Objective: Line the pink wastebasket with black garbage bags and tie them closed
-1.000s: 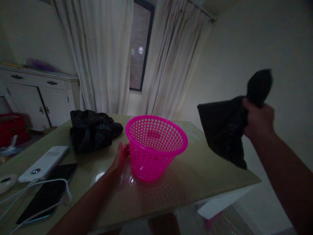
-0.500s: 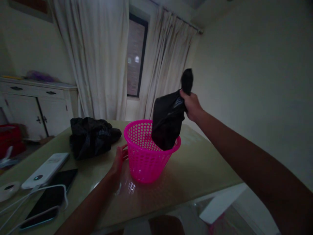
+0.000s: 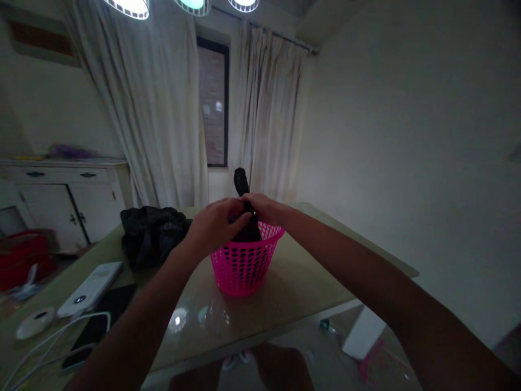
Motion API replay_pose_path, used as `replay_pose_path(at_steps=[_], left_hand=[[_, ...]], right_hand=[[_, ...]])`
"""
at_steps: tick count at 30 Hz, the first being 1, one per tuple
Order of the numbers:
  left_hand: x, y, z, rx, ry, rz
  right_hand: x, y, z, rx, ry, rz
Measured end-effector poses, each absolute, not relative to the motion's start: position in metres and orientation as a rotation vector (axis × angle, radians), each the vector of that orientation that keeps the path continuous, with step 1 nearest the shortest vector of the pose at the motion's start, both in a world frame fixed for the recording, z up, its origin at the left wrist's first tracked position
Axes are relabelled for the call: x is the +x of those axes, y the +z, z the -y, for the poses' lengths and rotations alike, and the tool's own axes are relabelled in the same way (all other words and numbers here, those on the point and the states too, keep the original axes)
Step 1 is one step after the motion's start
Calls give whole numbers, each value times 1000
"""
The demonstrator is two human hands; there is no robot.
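Observation:
A pink perforated plastic basket (image 3: pixel 242 269) stands upright on the table. Inside it sits a black plastic bag (image 3: pixel 249 232), its dark bulk showing through the holes and its twisted top sticking up above the rim. My right hand (image 3: pixel 264 208) is closed round the bag's gathered neck. From the left, my left hand (image 3: pixel 217 224) grips the same bag just beneath, thumb and fingers bent around it; its fingertips are partly hidden. Left of the basket, a second crumpled black plastic bag (image 3: pixel 150 236) lies on the tabletop, partly behind my left hand.
On the table's (image 3: pixel 301 288) left side lie a white power bank (image 3: pixel 91 288), a dark phone (image 3: pixel 100 320), a white round device (image 3: pixel 36 322) and white cables (image 3: pixel 52 336). A white cabinet (image 3: pixel 52 212) and curtains (image 3: pixel 154 108) stand behind. The wall (image 3: pixel 386 136) is at right.
My right hand has lowered the bag from above the rim down into the basket. My left hand has left the basket's side and come up onto the bag. The view has shifted slightly.

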State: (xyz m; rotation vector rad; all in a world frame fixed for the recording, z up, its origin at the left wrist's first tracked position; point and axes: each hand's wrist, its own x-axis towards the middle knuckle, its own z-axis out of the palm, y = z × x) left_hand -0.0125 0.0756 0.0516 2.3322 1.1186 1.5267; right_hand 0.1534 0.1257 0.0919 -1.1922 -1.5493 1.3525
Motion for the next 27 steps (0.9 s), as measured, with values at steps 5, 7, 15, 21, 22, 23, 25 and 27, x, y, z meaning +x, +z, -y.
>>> replay_pose_path(at_steps=[5, 7, 15, 21, 22, 23, 25, 27], left_hand=[[-12, 52, -117, 2508, 1203, -1268], [-19, 50, -129, 2481, 1171, -1364], [-22, 50, -134, 1904, 1366, -1070], [-41, 56, -132, 2434, 1340, -1440], [-39, 56, -130, 2478, 1334, -1399], [-36, 57, -129, 2496, 1316, -1332], [-30, 59, -126, 2508, 1227, -1247], [-30, 62, -122, 2523, 1099, -1301]], right_hand=[[166, 102, -118, -1234, 1159, 1653], [181, 101, -118, -1276, 996, 1807], [203, 84, -121, -1264, 295, 2431], [205, 87, -116, -1378, -66, 2309], [204, 87, -114, -1388, -76, 2278], [204, 87, -112, -1379, -66, 2257], [203, 85, -108, -1326, -32, 2264], [206, 82, -105, -1321, -50, 2297]])
